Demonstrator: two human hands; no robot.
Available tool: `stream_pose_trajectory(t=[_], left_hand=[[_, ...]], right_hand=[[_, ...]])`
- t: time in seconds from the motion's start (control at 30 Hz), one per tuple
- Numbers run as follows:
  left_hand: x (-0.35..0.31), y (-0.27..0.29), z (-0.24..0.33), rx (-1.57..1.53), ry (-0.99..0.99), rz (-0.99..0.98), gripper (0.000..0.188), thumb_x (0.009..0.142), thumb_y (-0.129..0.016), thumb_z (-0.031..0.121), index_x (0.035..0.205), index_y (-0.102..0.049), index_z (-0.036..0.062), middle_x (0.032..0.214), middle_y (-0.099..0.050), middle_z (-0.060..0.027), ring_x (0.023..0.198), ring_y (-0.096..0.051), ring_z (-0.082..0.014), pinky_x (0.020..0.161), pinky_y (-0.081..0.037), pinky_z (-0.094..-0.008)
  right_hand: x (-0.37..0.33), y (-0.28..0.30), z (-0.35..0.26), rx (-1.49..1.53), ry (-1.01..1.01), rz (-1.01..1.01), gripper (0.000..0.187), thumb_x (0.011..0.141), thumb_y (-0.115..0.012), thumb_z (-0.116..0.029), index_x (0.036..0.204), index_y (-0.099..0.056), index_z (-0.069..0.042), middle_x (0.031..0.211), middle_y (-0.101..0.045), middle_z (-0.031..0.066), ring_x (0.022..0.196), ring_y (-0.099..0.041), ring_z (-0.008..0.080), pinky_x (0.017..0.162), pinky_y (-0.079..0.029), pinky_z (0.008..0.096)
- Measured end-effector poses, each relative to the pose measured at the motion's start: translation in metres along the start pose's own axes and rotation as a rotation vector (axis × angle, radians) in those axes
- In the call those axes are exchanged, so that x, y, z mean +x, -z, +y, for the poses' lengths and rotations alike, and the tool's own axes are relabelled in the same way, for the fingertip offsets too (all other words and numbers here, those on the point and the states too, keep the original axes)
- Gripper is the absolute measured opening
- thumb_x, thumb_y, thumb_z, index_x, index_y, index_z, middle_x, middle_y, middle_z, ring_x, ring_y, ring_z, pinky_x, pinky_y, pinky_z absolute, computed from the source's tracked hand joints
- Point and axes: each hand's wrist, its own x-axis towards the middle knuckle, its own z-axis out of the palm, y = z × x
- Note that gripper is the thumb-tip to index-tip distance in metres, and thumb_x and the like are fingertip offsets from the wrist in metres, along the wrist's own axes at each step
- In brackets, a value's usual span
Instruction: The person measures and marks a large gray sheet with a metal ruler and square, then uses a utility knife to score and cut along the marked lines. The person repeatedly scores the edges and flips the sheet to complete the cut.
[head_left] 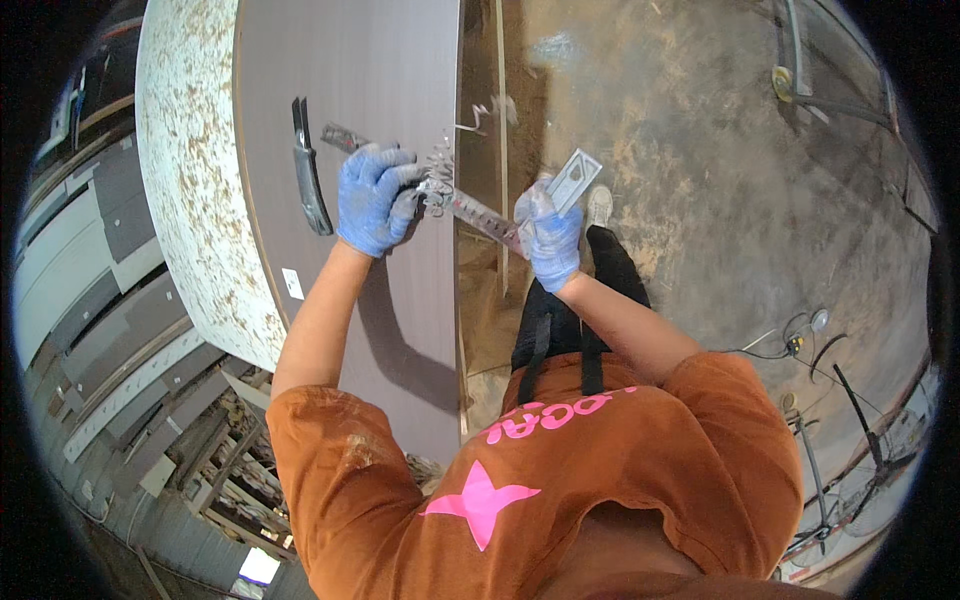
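Across the left of the view stretches the big surface (190, 200), its thick side speckled white and rust-brown, curving away with the lens. Lying on top of it is a long grey-brown laminate board (350, 70), smooth and matte, its right edge running straight down toward the person's orange shirt (560, 480). Right of that edge, the dusty brown workshop floor (720, 170) spreads out, with dark cables trailing at lower right and a white shoe (599, 206) planted beside the board.

Now to the action at the board's edge. Both hands wear blue gloves. The left hand (375, 198) is closed in a fist around a metal scraper-like tool (345, 137), its end poking out up and left of the knuckles, pressed down on the board near the edge. A curl of thin silvery shavings (440, 165) sits just beside those fingers. The right hand (552, 238) is clenched too, gripping a long metal strip (478, 212) that runs between the two hands across the board's edge, with a pale flat piece (572, 178) sticking up above the fingers.

Resting untouched on the board, just left of the left hand, is a dark utility knife (310, 180).
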Motion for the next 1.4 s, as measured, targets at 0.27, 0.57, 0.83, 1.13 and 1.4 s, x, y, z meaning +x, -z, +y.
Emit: stream_pose_trajectory(t=[0.27,0.57,0.83,1.13,1.4], left_hand=[[-0.004,-0.008,0.0,-0.007,0.093,0.062,0.019,0.078,-0.06,0.031,0.076,-0.065,0.0121,0.079,-0.061,-0.0095,0.078,-0.059,-0.0314,0.07,-0.046,-0.0441],[-0.028,-0.004,0.02,0.085,0.031,0.244,0.023,0.076,-0.062,0.026,0.094,-0.066,0.0137,0.102,-0.063,-0.007,0.098,-0.057,-0.0311,0.086,-0.045,-0.0438],[-0.168,0.003,0.077,0.101,0.346,0.198,0.032,0.078,-0.064,0.027,0.106,-0.063,0.0134,0.118,-0.057,-0.009,0.109,-0.05,-0.0327,0.096,-0.039,-0.0458],[-0.224,0.007,0.105,0.169,0.494,0.187,0.04,0.081,-0.063,0.03,0.118,-0.06,0.0153,0.128,-0.051,-0.014,0.122,-0.043,-0.0354,0.107,-0.029,-0.0488],[-0.222,0.015,0.107,0.15,0.52,0.173,0.04,0.08,-0.063,0.026,0.119,-0.061,0.013,0.129,-0.052,-0.014,0.119,-0.044,-0.0366,0.104,-0.034,-0.0479]], right_hand=[[-0.012,-0.037,0.036,0.202,-0.009,0.024,0.011,0.089,-0.064,-0.011,0.093,-0.054,-0.007,0.074,-0.056,0.0019,0.059,-0.053,0.0111,0.052,-0.044,0.026],[0.006,-0.011,0.06,0.504,0.077,0.002,0.008,0.09,-0.064,-0.012,0.089,-0.057,-0.007,0.066,-0.053,0.001,0.056,-0.054,0.0144,0.055,-0.049,0.03],[-0.002,-0.017,0.034,-0.063,0.354,0.253,0.008,0.087,-0.062,-0.013,0.087,-0.059,-0.005,0.073,-0.06,0.0037,0.057,-0.056,0.0148,0.05,-0.045,0.032],[-0.001,-0.017,0.044,-0.233,0.474,0.38,0.015,0.083,-0.066,-0.018,0.082,-0.063,-0.002,0.073,-0.062,0.0041,0.062,-0.056,0.0151,0.055,-0.045,0.0348],[-0.007,-0.022,0.052,-0.162,0.437,0.396,0.012,0.082,-0.066,-0.015,0.08,-0.063,-0.003,0.071,-0.061,0.0035,0.058,-0.056,0.0141,0.052,-0.045,0.0337]])
